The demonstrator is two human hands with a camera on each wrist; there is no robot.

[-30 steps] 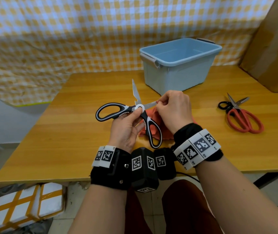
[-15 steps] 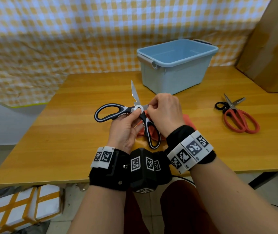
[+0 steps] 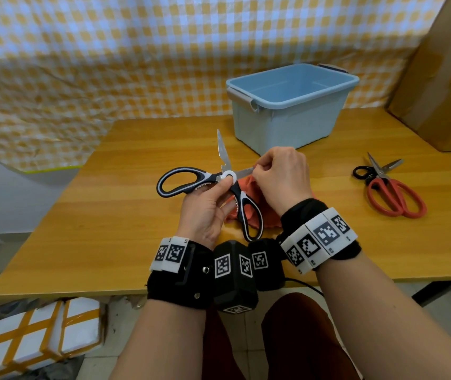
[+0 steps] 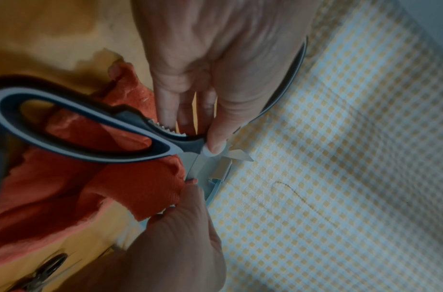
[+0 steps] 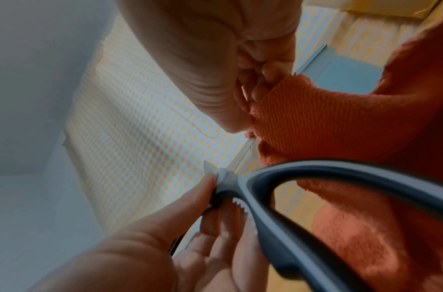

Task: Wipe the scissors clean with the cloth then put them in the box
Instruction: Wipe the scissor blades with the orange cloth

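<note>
Black-and-white kitchen scissors (image 3: 188,179) are held wide open above the table, one blade pointing up, the other to the right. My left hand (image 3: 207,212) pinches them at the pivot (image 4: 210,152), thumb on the white pivot disc. My right hand (image 3: 279,176) pinches the orange cloth (image 3: 249,182) round the rightward blade; most of that blade is hidden under its fingers. The cloth (image 5: 315,118) hangs down beneath the scissors (image 5: 277,189). The light blue box (image 3: 287,105) stands open behind the hands, with nothing seen inside.
A second pair of scissors with red handles (image 3: 391,193) lies on the wooden table (image 3: 109,215) to the right. A brown cardboard box (image 3: 443,78) stands at the far right. A checked yellow cloth (image 3: 109,50) hangs behind the table.
My right hand with the cloth slid in along the rightward blade toward the pivot, then back out a little. The left hand kept its hold at the pivot.
</note>
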